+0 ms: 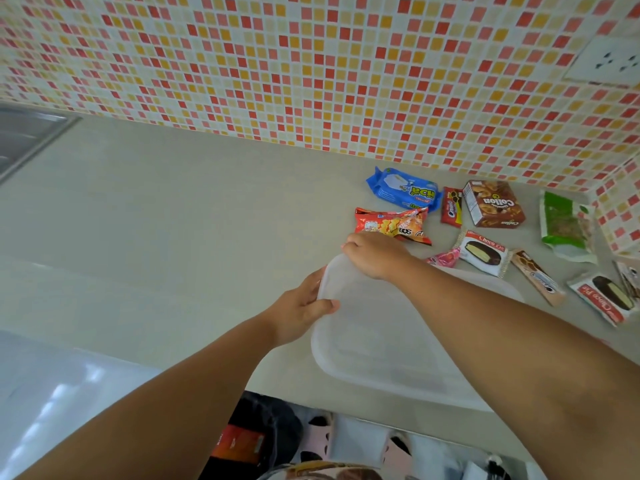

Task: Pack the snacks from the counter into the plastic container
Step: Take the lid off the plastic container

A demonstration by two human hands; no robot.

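Translucent, milky plastic forms the rectangular plastic container [377, 344] with rounded corners, lying low and right of centre on the smooth, pale grey surface [173, 216], its lid on top. From the head view, the left hand [301, 311] grips the container's left edge, thumb curled over the rim. The right hand [375, 254] grasps the far corner, fingers bent down over it.

Snacks lie in a loose cluster in the right middle of the frame, beyond and right of the container. A crinkly red-orange chip bag [393, 225] sits just above the right hand. Behind it lies a glossy blue wafer pack [403, 188], then a small red cookie pack [452, 207] and a brown cardboard cookie box [493, 204]. A green foil pouch [564, 225] lies at the far right. Nearer are two white Choco Pie wrappers [483, 252] [604, 297], a tan cookie bar [536, 277] between them, and a small pink wrapper [443, 258].

Glossy mosaic tiles [311, 64] in red, orange and cream fill the upper frame.
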